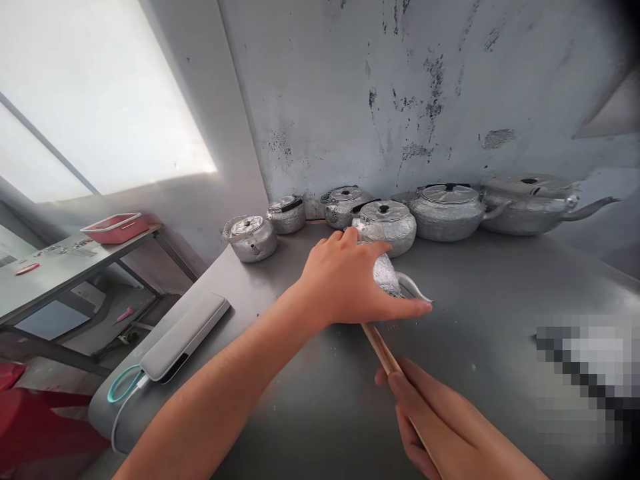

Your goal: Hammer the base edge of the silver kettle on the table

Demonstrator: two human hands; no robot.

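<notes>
My left hand [345,283] reaches over a small silvery kettle [386,273], its thumb and fingers spread around the kettle's body. The kettle's thin curved spout points right beyond my thumb, and most of its body is hidden under the hand. In my right hand [425,407], fingers wrapped round it, is a wooden stick [379,348]. The stick's far end disappears beneath my left hand, near the kettle; whether it touches the kettle cannot be seen.
Several hammered kettles [447,213] line the wall at the back of the grey table [310,407]. A grey power bank [185,337] with a cable lies at left. Beyond, a side table [65,267] carries a red tray [117,230]. A pixelated patch covers the right edge.
</notes>
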